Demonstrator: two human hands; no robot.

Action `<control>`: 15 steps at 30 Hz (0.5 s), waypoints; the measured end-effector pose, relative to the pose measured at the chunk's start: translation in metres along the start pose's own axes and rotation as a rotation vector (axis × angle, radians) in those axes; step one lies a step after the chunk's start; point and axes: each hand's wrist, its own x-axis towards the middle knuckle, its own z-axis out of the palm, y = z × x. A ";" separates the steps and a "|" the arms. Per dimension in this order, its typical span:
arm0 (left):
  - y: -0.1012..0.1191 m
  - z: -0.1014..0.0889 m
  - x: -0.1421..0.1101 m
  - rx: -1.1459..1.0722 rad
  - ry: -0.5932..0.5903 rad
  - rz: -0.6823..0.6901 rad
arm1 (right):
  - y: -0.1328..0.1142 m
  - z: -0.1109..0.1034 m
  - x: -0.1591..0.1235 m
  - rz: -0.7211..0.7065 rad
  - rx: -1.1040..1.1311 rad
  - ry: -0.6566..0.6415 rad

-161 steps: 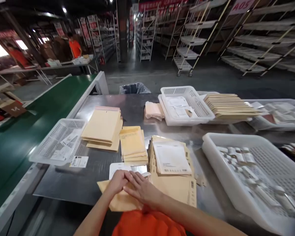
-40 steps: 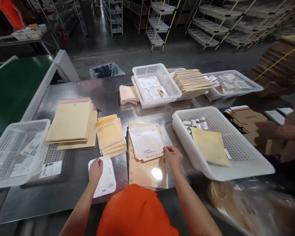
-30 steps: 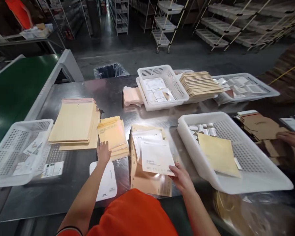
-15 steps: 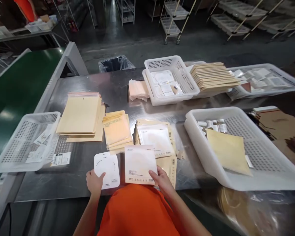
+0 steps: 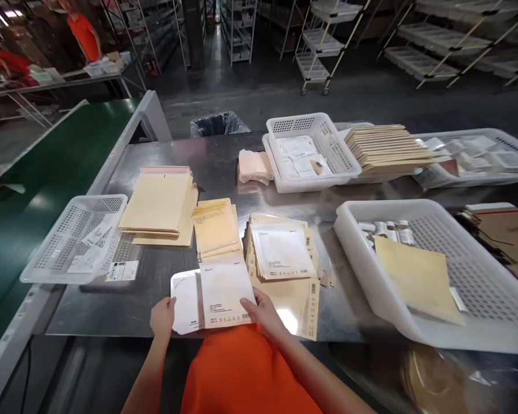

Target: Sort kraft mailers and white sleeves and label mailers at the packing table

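Observation:
My left hand (image 5: 163,317) pinches the left edge of a white rounded card (image 5: 185,305) with small print on it. In my right hand (image 5: 261,310) is a white printed envelope (image 5: 225,293), gripped at its right edge. The envelope overlaps the right part of the card, close to the front edge of the table. Just to the right lies a pile of similar white envelopes (image 5: 282,250) on top of cream ones (image 5: 291,305). Yellow padded mailers (image 5: 218,227) are stacked directly behind the held envelope.
Large cream mailers (image 5: 157,201) are piled at left, beside a white basket (image 5: 75,201) and a label (image 5: 122,271). A big white bin (image 5: 349,230) with small bottles and a mailer stands right. Baskets (image 5: 313,181) line the back; a green conveyor (image 5: 60,155) runs along the left.
My right hand has brought the white envelope leftward, so it now covers part of the card. My left hand has shifted to the card's edge. The head view has tilted up and moved left.

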 end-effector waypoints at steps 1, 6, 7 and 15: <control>0.000 -0.003 -0.001 -0.035 0.023 -0.018 | 0.001 -0.005 -0.001 -0.001 -0.013 0.024; 0.009 -0.015 -0.018 -0.398 0.046 -0.078 | -0.003 -0.003 -0.010 0.010 0.112 -0.014; 0.014 -0.016 -0.024 -0.488 0.018 -0.082 | -0.005 0.002 -0.011 0.016 0.136 -0.056; 0.078 0.005 -0.069 -0.817 -0.165 -0.103 | -0.014 0.026 -0.005 -0.146 -0.597 0.215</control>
